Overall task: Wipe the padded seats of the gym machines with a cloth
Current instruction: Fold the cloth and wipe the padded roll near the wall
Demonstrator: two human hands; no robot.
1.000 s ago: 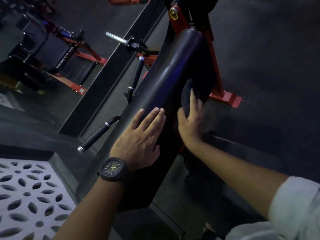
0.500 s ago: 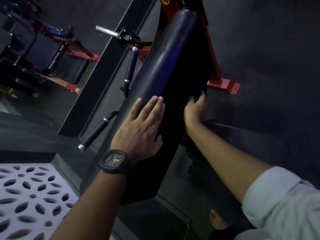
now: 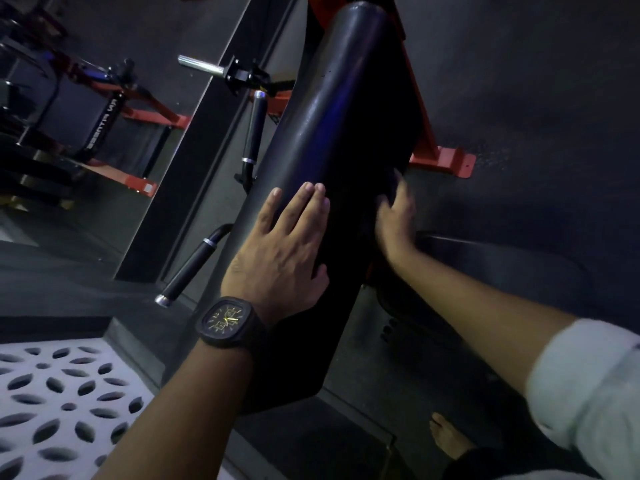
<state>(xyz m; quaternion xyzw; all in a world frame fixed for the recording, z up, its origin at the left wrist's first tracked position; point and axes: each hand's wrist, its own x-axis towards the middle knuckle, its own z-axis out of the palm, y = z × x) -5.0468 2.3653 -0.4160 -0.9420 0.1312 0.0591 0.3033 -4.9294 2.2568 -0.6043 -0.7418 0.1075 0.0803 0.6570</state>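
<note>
A long black padded seat (image 3: 332, 109) of a red-framed gym machine runs diagonally from top centre down to the lower middle. My left hand (image 3: 280, 251), with a dark watch on its wrist, lies flat on the pad's top, fingers straight. On the pad's right side my right hand (image 3: 398, 223), blurred, holds a dark cloth (image 3: 389, 190) against the padding. The cloth is hard to make out against the black pad and is mostly hidden by my fingers.
The machine's red foot (image 3: 446, 161) sits on the dark floor to the right. Two black handles (image 3: 254, 129) (image 3: 194, 271) and a chrome peg (image 3: 201, 65) stick out left of the pad. Another padded machine (image 3: 79, 112) stands far left. A white patterned panel (image 3: 52, 393) is at lower left, a bare foot (image 3: 446, 438) at the bottom.
My right hand has slid the cloth down and round to the pad's right side. My left hand has stayed flat in the same place. The view has tilted slightly.
</note>
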